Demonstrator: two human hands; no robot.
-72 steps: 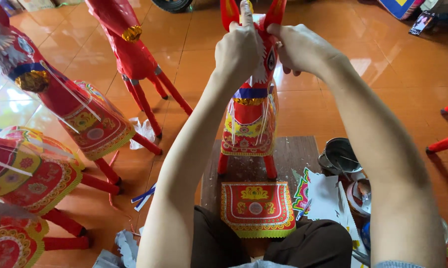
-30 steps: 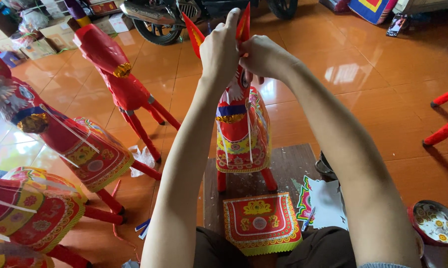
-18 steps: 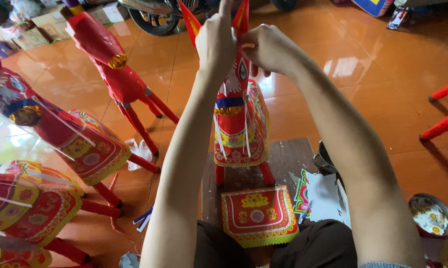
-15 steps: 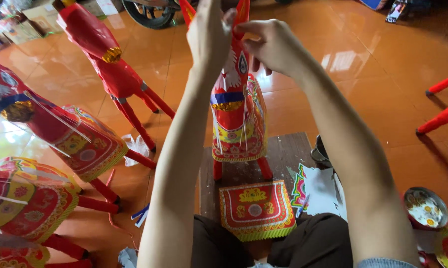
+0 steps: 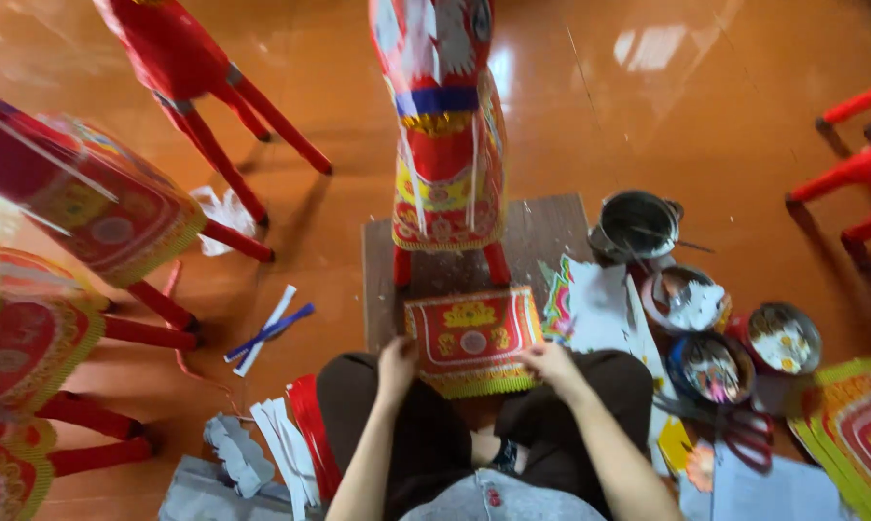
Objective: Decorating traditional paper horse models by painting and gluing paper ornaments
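A red paper horse [image 5: 443, 135] with gold and blue trim stands on a brown board [image 5: 551, 236] in front of me. Below it, on my lap, lies a red and gold decorated paper panel [image 5: 472, 338]. My left hand [image 5: 397, 365] grips the panel's left edge. My right hand [image 5: 549, 365] holds its lower right corner. Both hands are low, near my dark trousers, well below the horse's head.
Several more red paper horses [image 5: 88, 207] stand at the left. A metal pot [image 5: 638, 224] and bowls of glue and scraps [image 5: 785, 338] sit at the right, with printed paper sheets [image 5: 855, 425]. Paper strips [image 5: 266, 333] lie on the orange tiled floor.
Both hands have come down from the horse's head to the decorated panel on my lap. The view has tilted downward, so the horse's head is cut off at the top.
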